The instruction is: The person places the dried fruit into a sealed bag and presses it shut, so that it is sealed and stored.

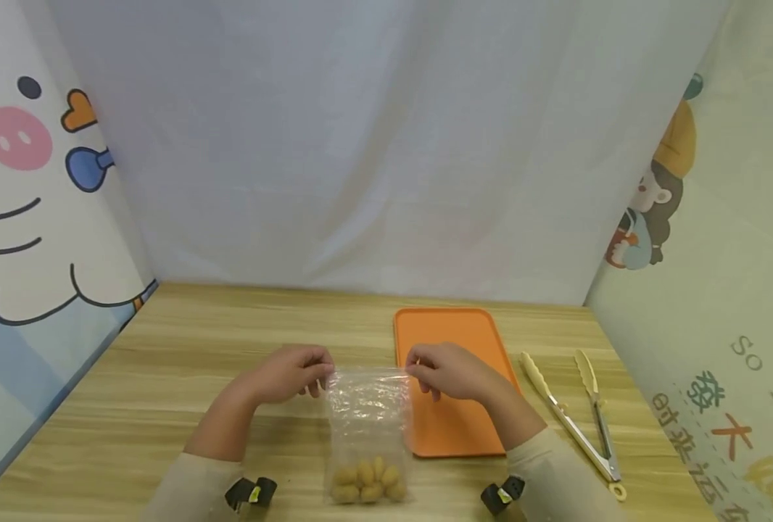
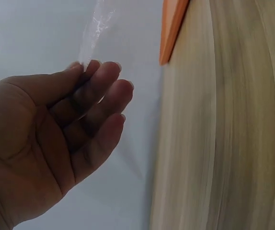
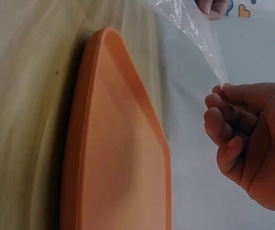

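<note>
A clear plastic bag (image 1: 370,420) hangs between my hands in the head view, with several small yellowish-brown roundish pieces (image 1: 368,475) gathered at its bottom. My left hand (image 1: 291,373) pinches the bag's top left corner between thumb and index finger. At the opposite top corner, my right hand (image 1: 450,371) pinches the plastic the same way. Both wrist views show the thumb and index tips meeting on the film, the other fingers loosely bent. The right hand is over an orange tray (image 1: 458,428). Whether the bag's mouth is sealed, I cannot tell.
Right of the tray lie metal tongs (image 1: 602,435) with cream tips, their arms spread. Everything rests on a wood-grain table (image 1: 184,348). A pale curtain (image 1: 360,159) stands behind it, and printed cartoon cloths hang on both sides.
</note>
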The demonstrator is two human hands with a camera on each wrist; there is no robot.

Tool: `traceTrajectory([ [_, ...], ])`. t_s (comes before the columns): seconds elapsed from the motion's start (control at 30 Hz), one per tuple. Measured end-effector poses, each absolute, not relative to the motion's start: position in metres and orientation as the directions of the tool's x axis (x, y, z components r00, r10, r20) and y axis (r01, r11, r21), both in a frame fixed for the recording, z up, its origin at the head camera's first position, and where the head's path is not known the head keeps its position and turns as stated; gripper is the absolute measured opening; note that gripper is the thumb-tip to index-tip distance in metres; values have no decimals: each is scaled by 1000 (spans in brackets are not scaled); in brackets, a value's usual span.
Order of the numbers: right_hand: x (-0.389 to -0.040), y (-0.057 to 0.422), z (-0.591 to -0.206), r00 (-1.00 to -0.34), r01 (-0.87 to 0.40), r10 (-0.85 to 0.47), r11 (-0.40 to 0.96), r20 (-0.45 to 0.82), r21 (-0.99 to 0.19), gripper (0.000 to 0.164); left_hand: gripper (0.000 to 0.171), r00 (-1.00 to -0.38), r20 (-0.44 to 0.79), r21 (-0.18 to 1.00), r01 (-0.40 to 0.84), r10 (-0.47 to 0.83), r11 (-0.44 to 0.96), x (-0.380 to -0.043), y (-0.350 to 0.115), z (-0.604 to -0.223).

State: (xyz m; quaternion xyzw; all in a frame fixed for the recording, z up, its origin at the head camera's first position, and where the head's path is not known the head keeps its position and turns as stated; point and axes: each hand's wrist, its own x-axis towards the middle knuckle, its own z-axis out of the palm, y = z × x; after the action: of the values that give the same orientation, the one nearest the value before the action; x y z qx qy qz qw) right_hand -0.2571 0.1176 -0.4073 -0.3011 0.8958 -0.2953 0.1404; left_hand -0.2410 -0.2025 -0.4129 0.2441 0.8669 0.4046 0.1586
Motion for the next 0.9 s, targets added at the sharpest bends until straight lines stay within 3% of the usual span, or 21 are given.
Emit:
traceTrajectory([
  [0.17, -280, 105, -416, -766, -473, -628, 695, -138, -542, 16, 17, -832, -113, 655, 349, 544, 670, -257, -204, -416],
  [0.37, -296, 88, -417, -758, -494, -628, 730, -176, -473, 18, 15, -868, -173, 537, 312, 465, 783, -269, -207, -419],
  [0.6, -307, 77, -422, -777, -485, -591, 781, -216, -394, 18, 16, -891, -122, 462, 339, 438, 820, -278, -208, -427],
  [0.77, -306, 79, -420, -797, -448, -569, 783, -205, -431, 20, 16, -918, -90, 448, 309, 386, 839, -279, -209, -438],
  [0.9, -299, 90, -413, -839, -389, -517, 789, -172, -476, 23, 30, -940, -58, 508, 263, 338, 820, -275, -213, -444],
])
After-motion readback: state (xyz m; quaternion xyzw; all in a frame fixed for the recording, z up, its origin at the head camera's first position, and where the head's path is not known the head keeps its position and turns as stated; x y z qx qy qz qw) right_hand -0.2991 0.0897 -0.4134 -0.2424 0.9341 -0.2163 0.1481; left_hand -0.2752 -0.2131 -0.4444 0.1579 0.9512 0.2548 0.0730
